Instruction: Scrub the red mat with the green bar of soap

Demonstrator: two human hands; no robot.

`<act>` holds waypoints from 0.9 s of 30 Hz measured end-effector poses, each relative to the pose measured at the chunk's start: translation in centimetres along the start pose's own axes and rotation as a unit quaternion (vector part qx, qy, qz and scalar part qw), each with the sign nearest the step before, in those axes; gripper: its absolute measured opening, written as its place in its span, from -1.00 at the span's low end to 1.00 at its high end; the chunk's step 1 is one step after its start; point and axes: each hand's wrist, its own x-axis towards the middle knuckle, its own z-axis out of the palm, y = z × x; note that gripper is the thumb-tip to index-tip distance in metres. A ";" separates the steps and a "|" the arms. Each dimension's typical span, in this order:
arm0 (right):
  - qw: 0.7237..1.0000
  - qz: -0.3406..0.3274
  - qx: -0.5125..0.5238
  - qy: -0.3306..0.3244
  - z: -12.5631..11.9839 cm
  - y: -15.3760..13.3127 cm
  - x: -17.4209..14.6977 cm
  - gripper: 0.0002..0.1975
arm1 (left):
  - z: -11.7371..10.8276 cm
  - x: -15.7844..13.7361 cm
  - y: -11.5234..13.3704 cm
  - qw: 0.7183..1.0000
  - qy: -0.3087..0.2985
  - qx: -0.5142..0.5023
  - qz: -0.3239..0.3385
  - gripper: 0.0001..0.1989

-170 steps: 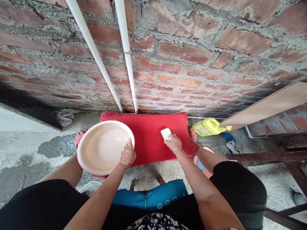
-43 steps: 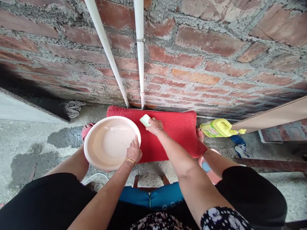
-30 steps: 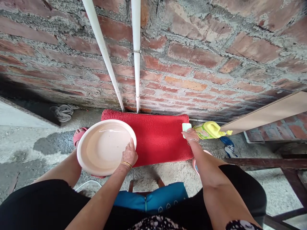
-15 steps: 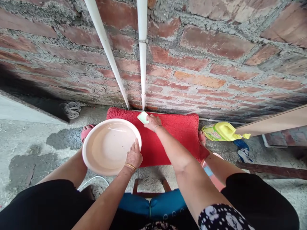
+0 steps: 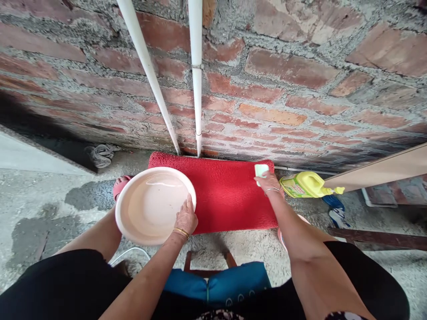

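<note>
My left hand [image 5: 186, 218] grips the right rim of a pale pink basin [image 5: 122, 218], its fingers lying over the edge. Shallow water, slightly cloudy, covers the basin's bottom. The basin sits over the left part of a red mat [image 5: 230, 200] with a shaggy texture. At the mat's far right corner, my right hand [image 5: 268, 181] is closed on a small pale green rectangular block [image 5: 261, 170]. That block is against or just above the mat; its exact kind cannot be made out.
A yellow detergent jug [image 5: 308, 184] lies right of the mat. White pipes [image 5: 196, 80] run down the brick wall [image 5: 273, 84] behind it. A grey rag [image 5: 101, 154] lies at the left, near wet patches on the concrete floor [image 5: 43, 186]. Blue cloth [image 5: 213, 282] covers a stool between my legs.
My right hand has moved right with the pale green block, from the mat's far middle to its far right corner. My left hand has stayed on the basin rim.
</note>
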 end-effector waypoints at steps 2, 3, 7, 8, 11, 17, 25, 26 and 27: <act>0.996 -0.087 0.022 -0.021 2.2 -4.8 -2.6 -0.56 | -0.1 0.0 0.1 1.000 -0.001 -0.003 -0.003 -0.23; 0.989 -0.142 0.031 -0.042 3.5 -7.5 -4.1 -0.56 | -0.2 0.0 0.1 1.000 0.000 -0.004 -0.005 -0.22; 0.939 -0.328 0.011 -0.099 7.4 -16.8 -9.9 -0.61 | -0.5 -0.1 0.1 1.000 -0.009 -0.002 -0.006 -0.22; 0.929 -0.356 0.001 -0.101 8.0 -18.2 -10.9 -0.62 | -0.5 -0.1 0.1 1.000 -0.012 -0.001 -0.005 -0.23; 0.920 -0.380 -0.013 -0.098 8.3 -18.8 -11.2 -0.64 | -0.6 -0.1 0.1 1.000 -0.009 0.002 -0.001 -0.24; 0.987 -0.144 0.013 -0.068 3.9 -6.4 -4.5 -0.54 | 0.0 0.1 -0.2 1.000 0.003 0.001 0.006 -0.27; 0.998 0.064 0.011 0.005 -0.2 6.8 -3.2 -0.52 | 0.1 0.1 -0.2 1.000 0.011 0.008 0.004 -0.27; 0.999 0.041 0.018 0.012 0.2 6.3 -4.2 -0.54 | 0.1 0.1 -0.2 1.000 0.013 0.007 0.006 -0.27; 0.999 0.012 0.026 0.017 1.0 5.4 -5.3 -0.57 | 0.1 0.1 -0.2 1.000 0.015 0.007 0.007 -0.27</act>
